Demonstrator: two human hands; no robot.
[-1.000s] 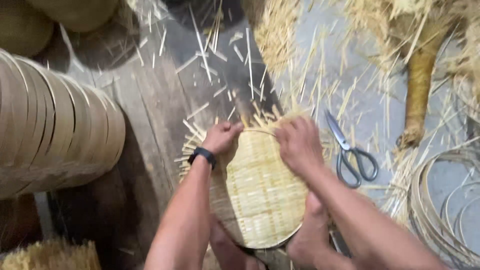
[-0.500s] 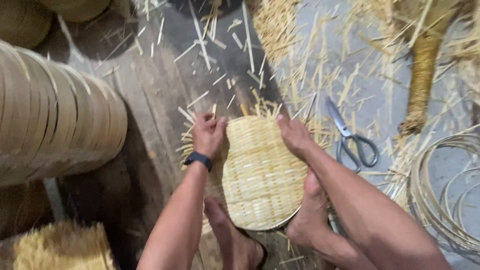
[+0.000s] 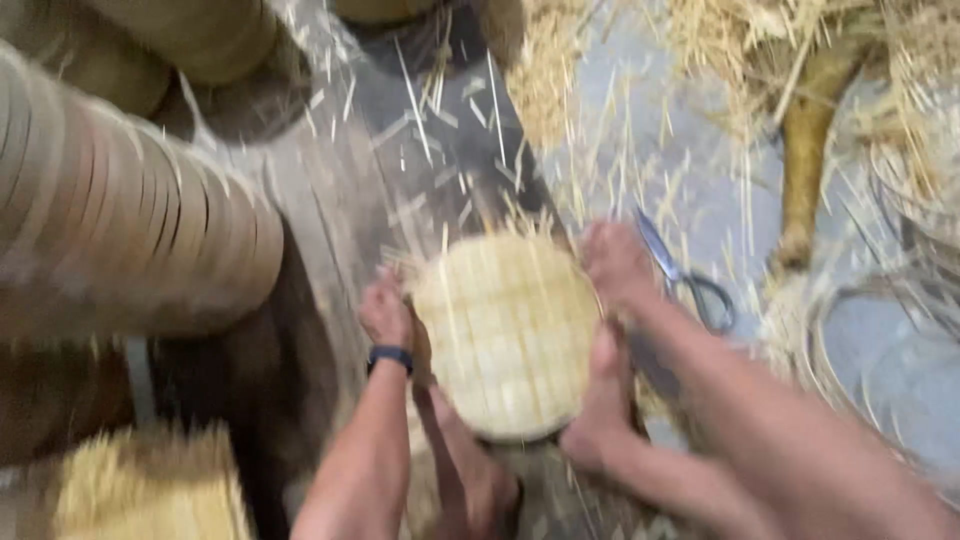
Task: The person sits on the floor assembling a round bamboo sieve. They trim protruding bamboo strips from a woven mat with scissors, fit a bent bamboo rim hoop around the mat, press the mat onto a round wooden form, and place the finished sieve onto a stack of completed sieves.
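Note:
A round woven bamboo tray [image 3: 505, 335] with loose strip ends sticking out at its far edge stands between my hands, propped against my bare feet [image 3: 600, 400]. My left hand [image 3: 385, 312], with a dark band on the wrist, grips the tray's left rim. The right rim is held by my right hand [image 3: 618, 265] near the top. The view is blurred by motion.
A row of stacked round bamboo rims [image 3: 130, 235] lies at the left. Scissors [image 3: 690, 285] rest on the floor just right of my right hand. Straw-coloured bamboo slivers [image 3: 560, 70] litter the floor, and coiled bamboo strips [image 3: 870, 350] lie at the right.
The tray has turned in my hands and now shows a rounder face. Both hands shifted along its rim, left lower, right staying near the top.

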